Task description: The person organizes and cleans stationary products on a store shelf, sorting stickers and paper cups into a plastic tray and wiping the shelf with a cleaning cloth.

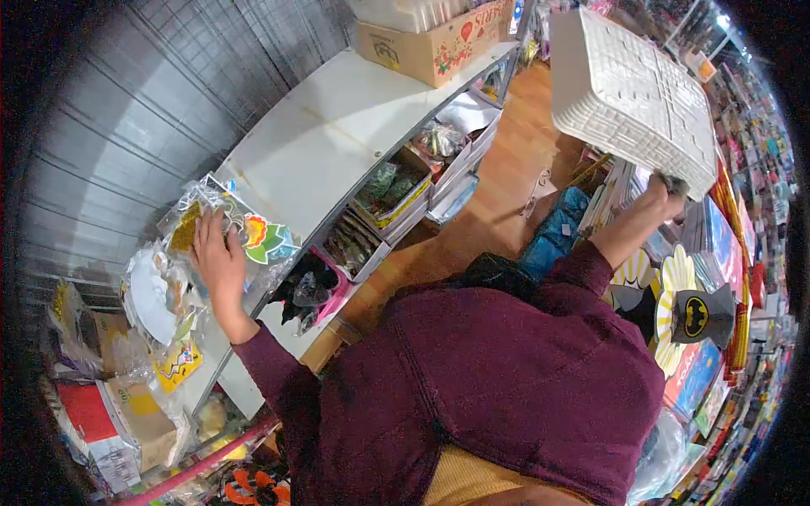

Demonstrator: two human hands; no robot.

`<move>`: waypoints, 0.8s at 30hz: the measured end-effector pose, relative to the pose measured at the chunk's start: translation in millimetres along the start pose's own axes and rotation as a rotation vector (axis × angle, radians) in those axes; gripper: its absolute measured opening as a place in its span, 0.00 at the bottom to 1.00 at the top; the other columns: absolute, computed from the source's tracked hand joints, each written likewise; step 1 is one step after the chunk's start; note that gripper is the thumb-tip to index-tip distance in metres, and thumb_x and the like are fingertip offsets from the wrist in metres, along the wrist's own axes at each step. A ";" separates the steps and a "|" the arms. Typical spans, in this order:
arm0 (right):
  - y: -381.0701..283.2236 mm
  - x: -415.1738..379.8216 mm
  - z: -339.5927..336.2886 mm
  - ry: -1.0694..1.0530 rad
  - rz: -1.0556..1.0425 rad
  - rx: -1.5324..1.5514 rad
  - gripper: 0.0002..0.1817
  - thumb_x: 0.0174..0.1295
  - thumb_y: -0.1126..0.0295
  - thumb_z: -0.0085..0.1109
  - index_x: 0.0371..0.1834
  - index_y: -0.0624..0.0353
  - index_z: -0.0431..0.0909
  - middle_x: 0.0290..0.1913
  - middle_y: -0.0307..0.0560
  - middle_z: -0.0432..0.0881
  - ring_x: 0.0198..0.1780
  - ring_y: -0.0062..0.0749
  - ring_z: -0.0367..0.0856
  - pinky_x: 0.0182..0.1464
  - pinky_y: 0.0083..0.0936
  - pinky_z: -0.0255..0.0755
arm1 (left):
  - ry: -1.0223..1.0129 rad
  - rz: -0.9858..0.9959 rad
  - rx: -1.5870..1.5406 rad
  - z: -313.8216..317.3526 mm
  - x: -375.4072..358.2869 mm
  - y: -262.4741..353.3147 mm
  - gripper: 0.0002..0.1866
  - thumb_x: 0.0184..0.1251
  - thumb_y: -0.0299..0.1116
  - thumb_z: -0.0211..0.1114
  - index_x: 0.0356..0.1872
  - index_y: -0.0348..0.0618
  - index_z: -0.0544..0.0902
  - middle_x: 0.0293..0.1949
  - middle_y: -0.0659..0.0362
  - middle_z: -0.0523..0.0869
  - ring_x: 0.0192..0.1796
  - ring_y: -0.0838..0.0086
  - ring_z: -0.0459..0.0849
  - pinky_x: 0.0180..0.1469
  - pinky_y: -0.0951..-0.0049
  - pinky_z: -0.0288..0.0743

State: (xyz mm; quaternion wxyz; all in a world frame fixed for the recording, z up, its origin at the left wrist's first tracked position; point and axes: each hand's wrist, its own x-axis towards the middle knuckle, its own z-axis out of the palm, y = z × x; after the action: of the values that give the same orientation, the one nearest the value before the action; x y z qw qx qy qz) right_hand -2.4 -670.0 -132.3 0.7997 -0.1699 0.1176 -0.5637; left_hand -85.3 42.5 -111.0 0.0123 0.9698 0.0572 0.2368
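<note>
My left hand (218, 257) lies with its fingers outstretched on clear plastic packets at the left end of the white shelf. Under and beside the fingers show a packet with gold contents (185, 228) and a paper flower cutout (263, 239) in orange, yellow and green. A white paper piece (150, 295) in plastic is just left of the wrist. Off to the right, my right hand (666, 202) is closed around a dark crumpled cloth (672, 183). It is right at the lower edge of a tilted stack of white woven-pattern plastic baskets (641, 84).
A cardboard box (439, 46) stands at the shelf's far end. Below the white shelf (312, 126) are boxes of bagged goods (388, 190) and a pink bin (329, 295). Stacked books and a Batman paper decoration (696, 317) are on the right. Wire mesh (186, 84) backs the shelf.
</note>
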 end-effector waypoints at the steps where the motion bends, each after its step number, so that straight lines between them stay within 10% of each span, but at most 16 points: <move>1: 19.2 5.4 -7.8 -0.030 -0.101 -0.168 0.18 0.56 0.63 0.45 0.47 0.57 0.76 0.49 0.51 0.77 0.50 0.45 0.75 0.52 0.49 0.68 | 0.003 -0.001 -0.004 0.3 -0.3 0.0 0.20 0.62 0.34 0.52 0.56 0.48 0.70 0.61 0.55 0.67 0.65 0.58 0.59 0.65 0.55 0.49; 3: 53.6 8.0 -19.1 0.048 0.145 0.044 0.15 0.56 0.65 0.50 0.42 0.62 0.75 0.40 0.48 0.78 0.37 0.35 0.78 0.37 0.29 0.74 | 0.001 0.009 -0.005 -0.5 0.3 -0.8 0.20 0.62 0.35 0.52 0.56 0.47 0.70 0.61 0.55 0.67 0.65 0.58 0.59 0.65 0.55 0.49; 13: 100.0 47.1 -82.2 -0.099 0.272 -0.239 0.10 0.57 0.66 0.47 0.35 0.60 0.75 0.35 0.44 0.78 0.32 0.36 0.75 0.32 0.29 0.70 | -0.018 -0.035 -0.065 -6.7 1.6 4.3 0.19 0.62 0.35 0.52 0.55 0.46 0.71 0.61 0.53 0.67 0.64 0.57 0.60 0.65 0.55 0.48; 17: 41.4 -24.0 -1.0 -0.024 0.177 -0.166 0.17 0.57 0.62 0.48 0.43 0.63 0.75 0.43 0.48 0.79 0.43 0.36 0.77 0.47 0.34 0.72 | -0.005 -0.015 -0.142 -7.7 4.2 3.1 0.20 0.61 0.34 0.53 0.55 0.46 0.71 0.60 0.51 0.67 0.63 0.56 0.61 0.64 0.54 0.48; 19: 20.4 -64.3 23.5 -0.328 -0.181 -0.343 0.17 0.58 0.63 0.48 0.44 0.63 0.75 0.44 0.47 0.79 0.44 0.36 0.77 0.49 0.36 0.71 | 0.001 -0.021 -0.140 -10.1 5.7 6.1 0.20 0.61 0.34 0.54 0.55 0.46 0.71 0.59 0.51 0.68 0.63 0.56 0.62 0.64 0.54 0.48; 24: -12.3 -56.1 55.1 -0.178 0.024 0.012 0.15 0.58 0.65 0.50 0.44 0.63 0.75 0.44 0.48 0.79 0.44 0.38 0.78 0.49 0.37 0.71 | 0.044 -0.020 -0.138 -12.6 8.7 14.0 0.21 0.60 0.36 0.56 0.55 0.47 0.71 0.58 0.51 0.68 0.63 0.55 0.62 0.64 0.52 0.49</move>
State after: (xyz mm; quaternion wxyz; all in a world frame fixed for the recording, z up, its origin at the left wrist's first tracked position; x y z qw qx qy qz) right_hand -11.0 -613.3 -77.1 0.8148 -0.2130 0.0446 -0.5374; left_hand -82.0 29.6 -95.1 0.0804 0.9605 0.0509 0.2615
